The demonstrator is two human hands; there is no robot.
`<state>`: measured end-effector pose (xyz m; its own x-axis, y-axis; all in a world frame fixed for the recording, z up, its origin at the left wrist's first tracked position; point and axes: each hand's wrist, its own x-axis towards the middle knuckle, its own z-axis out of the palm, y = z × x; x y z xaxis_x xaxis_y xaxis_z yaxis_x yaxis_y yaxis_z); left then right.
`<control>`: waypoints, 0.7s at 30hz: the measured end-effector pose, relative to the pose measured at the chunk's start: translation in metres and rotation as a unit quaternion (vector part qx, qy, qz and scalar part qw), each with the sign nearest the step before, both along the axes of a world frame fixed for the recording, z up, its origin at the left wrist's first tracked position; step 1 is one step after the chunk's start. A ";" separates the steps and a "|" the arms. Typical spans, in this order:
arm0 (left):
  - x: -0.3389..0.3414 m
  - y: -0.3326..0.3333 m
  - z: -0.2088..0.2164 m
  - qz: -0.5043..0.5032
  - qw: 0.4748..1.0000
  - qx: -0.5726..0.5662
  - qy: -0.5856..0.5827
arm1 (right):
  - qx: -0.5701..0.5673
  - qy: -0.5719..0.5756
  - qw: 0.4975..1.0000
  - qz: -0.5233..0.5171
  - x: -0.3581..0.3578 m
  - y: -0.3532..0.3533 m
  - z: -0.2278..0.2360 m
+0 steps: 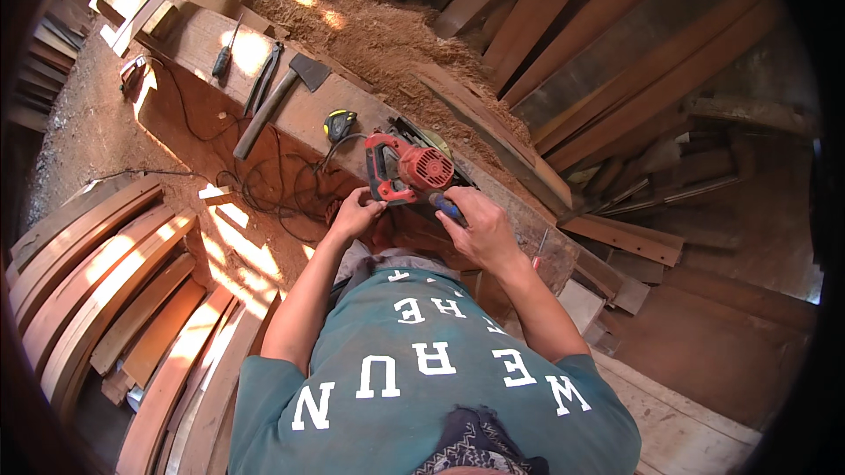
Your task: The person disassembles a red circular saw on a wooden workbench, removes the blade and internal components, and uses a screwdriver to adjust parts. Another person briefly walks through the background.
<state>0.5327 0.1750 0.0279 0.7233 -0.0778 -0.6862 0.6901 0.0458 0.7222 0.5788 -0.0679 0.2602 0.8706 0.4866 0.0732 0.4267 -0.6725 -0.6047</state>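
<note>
Rough bench timber [528, 233] carries the red power tool [427, 167] that your left hand [356, 213] pinches and your right hand [481, 227], gripping a blue-and-black handle [447, 207], seemingly adjusts, the next move needing steady bracing.

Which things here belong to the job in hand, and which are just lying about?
In the job, apparently:
red power tool, by the left hand
blue-handled tool, in the right hand

Lying about, apparently:
axe
tape measure
screwdriver
curved boards
</note>
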 end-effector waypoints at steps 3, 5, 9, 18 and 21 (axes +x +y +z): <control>0.016 0.006 0.004 -0.006 0.998 -0.055 0.011 | -0.094 0.018 0.995 -0.026 -0.001 0.017 0.016; 0.026 0.008 0.008 -0.013 0.997 -0.070 0.019 | -0.170 0.051 0.982 -0.062 0.001 0.028 0.024; 0.035 0.011 0.006 -0.015 0.996 -0.089 0.025 | -0.179 0.038 0.982 -0.052 0.003 0.038 0.023; 0.036 0.009 -0.013 -0.022 0.993 -0.114 0.008 | -0.192 -0.007 0.975 0.110 0.008 0.064 0.034; 0.034 0.004 -0.018 0.002 0.994 -0.112 -0.007 | -0.224 -0.012 0.962 0.158 0.005 0.071 0.034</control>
<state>0.5672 0.1794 0.0098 0.7327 -0.2241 -0.6426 0.6802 0.2100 0.7023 0.5841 0.0028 0.2945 0.6749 0.7135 -0.1884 0.6623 -0.6982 -0.2718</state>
